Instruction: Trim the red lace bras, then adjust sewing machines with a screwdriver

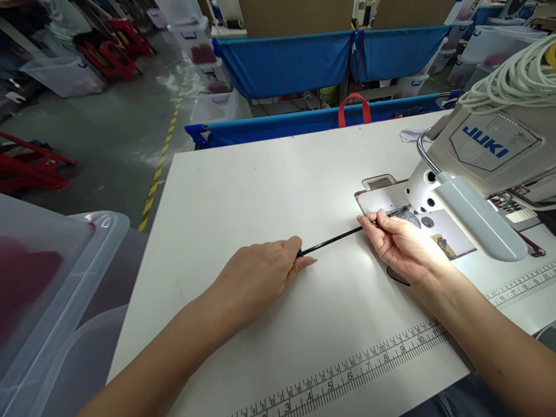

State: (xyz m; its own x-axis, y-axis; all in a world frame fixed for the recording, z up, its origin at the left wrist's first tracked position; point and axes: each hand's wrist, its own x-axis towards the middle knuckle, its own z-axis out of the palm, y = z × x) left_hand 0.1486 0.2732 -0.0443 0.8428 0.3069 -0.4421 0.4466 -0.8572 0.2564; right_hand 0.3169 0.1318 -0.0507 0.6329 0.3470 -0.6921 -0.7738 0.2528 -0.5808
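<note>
A thin black cord [332, 240] runs taut between my two hands, just above the white table. My left hand [264, 269], palm down, is closed on its near end, thumb and fingers pinching it. My right hand [397, 240], palm turned up, pinches the cord between thumb and fingers close to the needle area of the sewing machine [490, 145]. Beyond the right fingertips a short dark stretch reaches toward the presser foot [405, 209]. Whether the cord lies under the foot is too small to tell.
The white table [243, 191] carries a printed ruler [347, 376] along its front edge. A lamp head [482, 217] hangs over the machine bed. Clear plastic bins [99, 226] stand at the left. Blue cloth slings [286, 63] and a red strap [354, 107] lie behind the table.
</note>
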